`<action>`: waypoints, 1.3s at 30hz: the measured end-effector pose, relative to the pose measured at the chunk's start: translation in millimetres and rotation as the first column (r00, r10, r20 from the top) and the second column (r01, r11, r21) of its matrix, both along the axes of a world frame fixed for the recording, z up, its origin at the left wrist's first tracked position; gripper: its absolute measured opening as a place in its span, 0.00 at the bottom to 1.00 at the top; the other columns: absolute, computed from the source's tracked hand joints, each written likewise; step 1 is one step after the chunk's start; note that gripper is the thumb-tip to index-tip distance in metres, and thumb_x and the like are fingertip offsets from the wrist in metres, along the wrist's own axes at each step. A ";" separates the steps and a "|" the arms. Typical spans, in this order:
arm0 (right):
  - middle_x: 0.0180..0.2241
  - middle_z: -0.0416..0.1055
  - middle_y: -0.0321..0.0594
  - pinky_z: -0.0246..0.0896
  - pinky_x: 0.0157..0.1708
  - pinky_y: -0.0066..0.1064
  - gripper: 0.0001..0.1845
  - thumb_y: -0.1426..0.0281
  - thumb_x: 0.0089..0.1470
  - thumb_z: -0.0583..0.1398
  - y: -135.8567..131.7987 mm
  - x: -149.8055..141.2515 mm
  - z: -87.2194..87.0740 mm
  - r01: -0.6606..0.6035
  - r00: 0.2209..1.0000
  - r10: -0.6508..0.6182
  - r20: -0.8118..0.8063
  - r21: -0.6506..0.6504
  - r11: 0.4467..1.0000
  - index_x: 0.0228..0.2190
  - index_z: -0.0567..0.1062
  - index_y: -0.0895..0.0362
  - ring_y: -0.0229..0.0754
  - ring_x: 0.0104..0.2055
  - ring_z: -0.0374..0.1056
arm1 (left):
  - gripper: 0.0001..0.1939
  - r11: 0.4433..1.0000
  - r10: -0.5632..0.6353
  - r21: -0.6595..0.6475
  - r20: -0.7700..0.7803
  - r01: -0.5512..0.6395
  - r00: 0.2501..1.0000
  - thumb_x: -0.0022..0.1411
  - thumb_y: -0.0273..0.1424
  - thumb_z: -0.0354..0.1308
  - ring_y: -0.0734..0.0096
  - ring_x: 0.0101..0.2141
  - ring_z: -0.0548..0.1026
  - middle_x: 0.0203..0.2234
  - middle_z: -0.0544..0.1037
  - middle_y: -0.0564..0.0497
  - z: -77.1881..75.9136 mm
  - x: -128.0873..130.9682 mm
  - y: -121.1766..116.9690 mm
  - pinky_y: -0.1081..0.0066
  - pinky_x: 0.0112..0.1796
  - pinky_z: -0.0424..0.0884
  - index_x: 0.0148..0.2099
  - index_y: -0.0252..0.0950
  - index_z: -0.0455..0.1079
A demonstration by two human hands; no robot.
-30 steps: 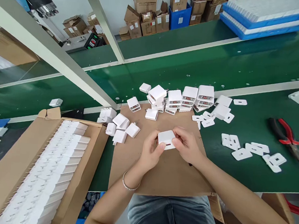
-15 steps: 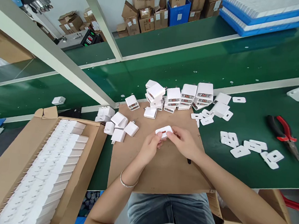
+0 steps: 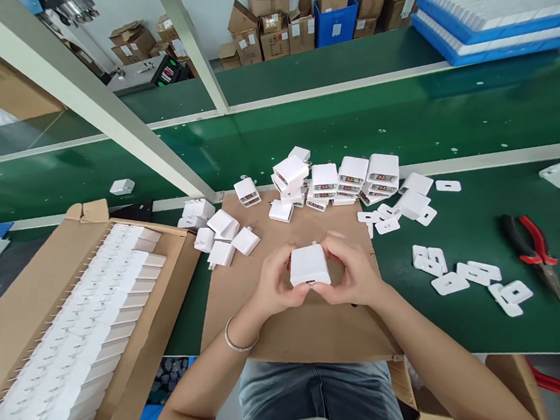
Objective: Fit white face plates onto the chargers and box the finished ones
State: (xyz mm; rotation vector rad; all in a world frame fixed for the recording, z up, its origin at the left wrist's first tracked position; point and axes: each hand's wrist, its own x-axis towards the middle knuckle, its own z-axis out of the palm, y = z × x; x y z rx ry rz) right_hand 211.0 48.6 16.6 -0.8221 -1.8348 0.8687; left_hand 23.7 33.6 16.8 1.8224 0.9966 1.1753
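Note:
Between my two hands is a white plug-in charger (image 3: 310, 265), its port end tilted towards me. My left hand (image 3: 276, 278) grips it from the left, with the thumb at the port end. On the other side my right hand (image 3: 348, 268) holds it too, thumb pressed at that same end. Both hands are above a brown cardboard sheet (image 3: 270, 327). Behind them stand stacked chargers (image 3: 383, 170) with open ends showing red parts inside. More white chargers (image 3: 220, 254) lie in a loose pile to the left.
An open carton (image 3: 176, 279) at left holds rows of white chargers. Loose white cover plates (image 3: 450, 284) and red-and-black pliers (image 3: 538, 255) lie on the green bench to the right. A metal post (image 3: 98, 96) slants across the upper left. Blue trays (image 3: 499, 53) sit on the upper shelf.
The charger has been turned in my hands: its slotted end faced up before, and now its broad side shows. Both hands have spread round its sides.

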 end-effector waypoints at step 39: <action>0.45 0.69 0.47 0.66 0.38 0.41 0.27 0.50 0.67 0.52 -0.4 1.6 -27.4 0.125 0.919 -0.071 0.388 -0.116 0.985 0.60 0.66 0.52 0.49 0.40 0.67 | 0.16 0.800 0.591 0.080 -0.275 -0.595 0.758 0.62 0.38 0.63 0.64 0.40 0.73 0.44 0.74 0.46 83.2 -136.9 -0.6 0.65 0.42 0.73 0.50 0.38 0.70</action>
